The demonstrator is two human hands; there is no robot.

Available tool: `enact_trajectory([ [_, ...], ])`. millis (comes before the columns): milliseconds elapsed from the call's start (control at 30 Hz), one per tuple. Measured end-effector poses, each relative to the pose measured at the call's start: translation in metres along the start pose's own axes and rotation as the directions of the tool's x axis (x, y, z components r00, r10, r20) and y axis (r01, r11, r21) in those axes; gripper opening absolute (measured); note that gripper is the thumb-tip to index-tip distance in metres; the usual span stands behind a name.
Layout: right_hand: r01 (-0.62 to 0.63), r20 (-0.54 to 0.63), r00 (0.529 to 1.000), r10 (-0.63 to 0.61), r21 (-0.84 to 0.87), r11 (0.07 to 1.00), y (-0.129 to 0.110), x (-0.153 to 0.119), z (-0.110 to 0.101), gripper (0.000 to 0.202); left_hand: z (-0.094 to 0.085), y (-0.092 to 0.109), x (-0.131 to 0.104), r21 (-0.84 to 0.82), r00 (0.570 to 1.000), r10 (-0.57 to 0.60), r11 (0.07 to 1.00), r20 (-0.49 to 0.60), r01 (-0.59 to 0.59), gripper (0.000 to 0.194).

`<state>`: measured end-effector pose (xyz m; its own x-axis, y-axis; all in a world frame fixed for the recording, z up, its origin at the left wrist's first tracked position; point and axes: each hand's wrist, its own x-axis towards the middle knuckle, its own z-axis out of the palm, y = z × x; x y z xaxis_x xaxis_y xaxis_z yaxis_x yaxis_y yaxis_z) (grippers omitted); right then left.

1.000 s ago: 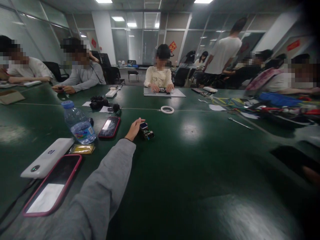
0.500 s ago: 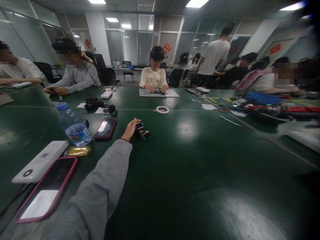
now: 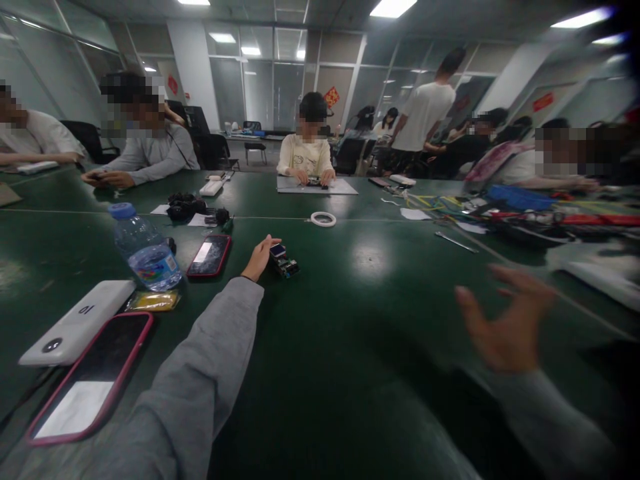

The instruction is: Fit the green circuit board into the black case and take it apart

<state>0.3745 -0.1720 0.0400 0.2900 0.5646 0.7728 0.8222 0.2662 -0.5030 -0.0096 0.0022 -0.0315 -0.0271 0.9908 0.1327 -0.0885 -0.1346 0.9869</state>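
Note:
My left hand (image 3: 259, 259) reaches out over the green table (image 3: 320, 347) and touches the left side of a small circuit board with a little screen (image 3: 285, 261). Its fingers look stretched out along the board's far left edge. On the right, my right hand (image 3: 507, 317) hangs above the table, slightly blurred, with fingers and thumb spread and nothing between them. Left of the board lies a phone with a red edge (image 3: 209, 256). A white tape roll (image 3: 323, 219) rests beyond the board.
At the left are a water bottle (image 3: 147, 250), a yellow packet (image 3: 153, 301), a white power bank (image 3: 77, 323) and a large phone (image 3: 93, 377). Tangled cables (image 3: 505, 212) and a metal tool (image 3: 456, 242) lie at the right. A person (image 3: 306, 155) sits opposite.
My right hand has come into view from the lower right, fingers spread. My left hand and the circuit board have stayed nearly in place.

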Motion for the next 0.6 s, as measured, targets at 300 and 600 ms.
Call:
enact_trajectory([
  [300,0.478,0.528,0.630,-0.570,0.314,0.820,-0.139,-0.048,0.200,0.041,0.000,0.003,-0.001,0.043,0.998,0.065,0.997,-0.024,-0.064,0.059],
  [600,0.030,0.508,0.806,-0.304,0.479,0.877,-0.102,-0.035,0.239,0.036,0.000,0.000,0.002,0.127,0.998,0.057,0.990,-0.010,-0.055,0.056],
])
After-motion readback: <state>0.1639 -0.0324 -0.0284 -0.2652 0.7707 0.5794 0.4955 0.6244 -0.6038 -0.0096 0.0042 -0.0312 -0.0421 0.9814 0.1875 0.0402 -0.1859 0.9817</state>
